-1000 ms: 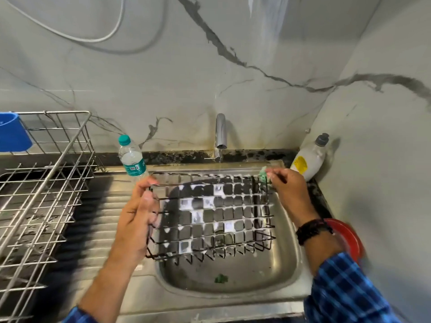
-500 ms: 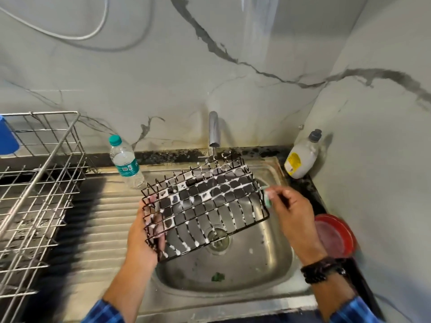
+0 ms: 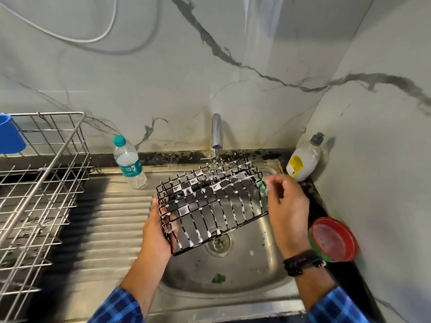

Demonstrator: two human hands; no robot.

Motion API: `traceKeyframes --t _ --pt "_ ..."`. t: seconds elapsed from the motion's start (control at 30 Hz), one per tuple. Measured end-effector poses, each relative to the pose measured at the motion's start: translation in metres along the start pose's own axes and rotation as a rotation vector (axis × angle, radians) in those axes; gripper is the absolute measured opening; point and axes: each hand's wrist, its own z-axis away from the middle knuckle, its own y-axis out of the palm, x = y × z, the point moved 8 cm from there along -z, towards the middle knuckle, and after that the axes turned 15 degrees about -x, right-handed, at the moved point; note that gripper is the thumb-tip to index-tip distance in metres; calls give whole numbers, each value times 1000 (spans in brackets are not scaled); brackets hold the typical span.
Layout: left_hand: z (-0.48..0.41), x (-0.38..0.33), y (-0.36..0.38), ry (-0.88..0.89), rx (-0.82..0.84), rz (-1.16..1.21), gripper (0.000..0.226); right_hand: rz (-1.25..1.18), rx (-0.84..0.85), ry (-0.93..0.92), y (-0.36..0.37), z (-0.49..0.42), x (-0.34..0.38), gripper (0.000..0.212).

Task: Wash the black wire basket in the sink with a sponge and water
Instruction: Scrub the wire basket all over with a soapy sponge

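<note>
I hold the black wire basket (image 3: 210,199) tilted above the sink (image 3: 233,271), its near-left corner low and its right end raised. Taking the drain (image 3: 218,243) as the middle of the clock, my left hand (image 3: 158,231) is at 9 o'clock, with the fingers curled round the wires of that low corner. My right hand (image 3: 288,206) is at 2 o'clock, at the basket's right end, with the fingertips pinching a small green sponge (image 3: 263,187) against the wires. White foam clings to many of the wires. A dark band (image 3: 303,262) sits on my right wrist.

The tap (image 3: 216,131) stands at 12 o'clock, its spout just above the basket's far edge. The basket screens the far half of the sink, and I see the drain partly through its wires. 1 green scrap (image 3: 218,278) lies on the sink floor at 6 o'clock.

At 10 o'clock a plastic water bottle (image 3: 129,163) with a green cap stands at the far edge of the ribbed draining board (image 3: 105,229), near the basket but apart from it. Beyond the board, at 9 o'clock, is a silver wire dish rack (image 3: 42,183) with a blue cup (image 3: 10,136) at its far-left corner. At 1 o'clock, behind my right hand, a white soap bottle (image 3: 303,162) stands in the corner of the walls. At 3 o'clock a red bowl (image 3: 333,238) sits on the dark counter, just beside my right wrist.
</note>
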Motion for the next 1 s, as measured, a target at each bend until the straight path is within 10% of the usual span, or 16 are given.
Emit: traceKeyframes --t 0.53,0.77,0.87,1.0 --pt "-34 18 -32 -37 -126 -130 24 430 16 204 -99 10 -129 8" --pt "-32 27 -25 -32 -124 -132 32 961 444 199 -94 11 -175 23" --pt "-35 33 -21 -48 -77 -144 33 586 280 158 -77 8 -135 20" --pt "-38 30 -7 -87 -107 -136 29 37 465 422 1 22 -80 41"
